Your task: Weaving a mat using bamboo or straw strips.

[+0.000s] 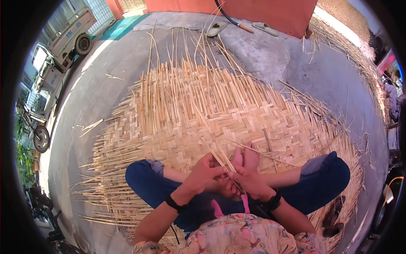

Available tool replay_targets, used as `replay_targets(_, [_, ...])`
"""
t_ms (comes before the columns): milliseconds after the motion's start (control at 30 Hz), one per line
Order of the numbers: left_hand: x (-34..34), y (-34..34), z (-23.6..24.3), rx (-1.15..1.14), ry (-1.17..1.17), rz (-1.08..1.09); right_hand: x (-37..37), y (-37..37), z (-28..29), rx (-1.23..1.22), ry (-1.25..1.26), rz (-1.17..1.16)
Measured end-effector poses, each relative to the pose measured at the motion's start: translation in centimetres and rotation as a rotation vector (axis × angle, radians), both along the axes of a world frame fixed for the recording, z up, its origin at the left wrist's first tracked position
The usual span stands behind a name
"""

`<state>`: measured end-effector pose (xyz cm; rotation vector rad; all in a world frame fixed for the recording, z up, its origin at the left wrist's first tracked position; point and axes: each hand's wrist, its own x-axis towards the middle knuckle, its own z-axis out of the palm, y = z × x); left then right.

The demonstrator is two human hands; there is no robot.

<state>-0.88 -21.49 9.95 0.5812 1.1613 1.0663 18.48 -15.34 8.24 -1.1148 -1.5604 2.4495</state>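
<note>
A: What lies nearest the viewer?

B: A floral shirt (241, 235), then crossed legs in dark blue trousers (154, 184); the person sits on the mat itself. A black wristband circles each wrist.

A: And the hands?

B: The left hand (206, 172) is narrowed, thumb and fingers pinched on a few pale reed strips (220, 156). The right hand (253, 181) is likewise curled in, gripping the same strips just beside it. The strips — held above the crossed shins — slant away toward the upper left.

A: Where is the woven mat (249, 116)?

B: Beneath and in front of the person, spread on the concrete ground (321, 80). Its middle shows a herringbone weave; along the left and far sides, long strip ends project loosely past the woven part. Some loose strips lie across its surface, near the right hand.

A: What stands beyond?

B: Two pale slippers, the left one (216, 28) near the far strip ends, the other (265, 28) by the red wall (270, 15). A black hose with an orange end lies between them. At far left — a cargo tricycle (50, 78); at far right, a band of straw (349, 51).
</note>
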Motion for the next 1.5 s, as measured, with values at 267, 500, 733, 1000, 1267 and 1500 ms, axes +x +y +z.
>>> replay_targets(267, [0.6, 0.2, -0.6, 0.047, -0.088, 0.067, -0.6, -0.2, 1.2, -0.102, 0.162, -0.209])
replay_targets(500, [0.6, -0.1, -1.1, 0.084, -0.068, 0.076, 0.2, 0.5, 1.6, -0.074, 0.033, -0.034])
replay_targets(733, [0.8, -0.1, -2.6, -0.069, -0.047, 0.064, -0.1, -0.3, 0.9, -0.082, 0.124, -0.075])
replay_targets(1000, [0.3, 1.5, -3.9, 0.041, 0.130, 0.291, -0.6, -0.3, -0.4, -0.074, -0.020, -0.085])
replay_targets(1267, [0.7, 1.4, -2.8, 0.078, -0.016, 0.291, -0.5, 0.1, -0.6, 0.316, -0.103, -0.002])
replay_targets(1500, [3.0, 1.6, 0.3, 0.203, 0.166, 0.216, 0.4, -1.1, -2.1, 0.119, 0.129, -0.186])
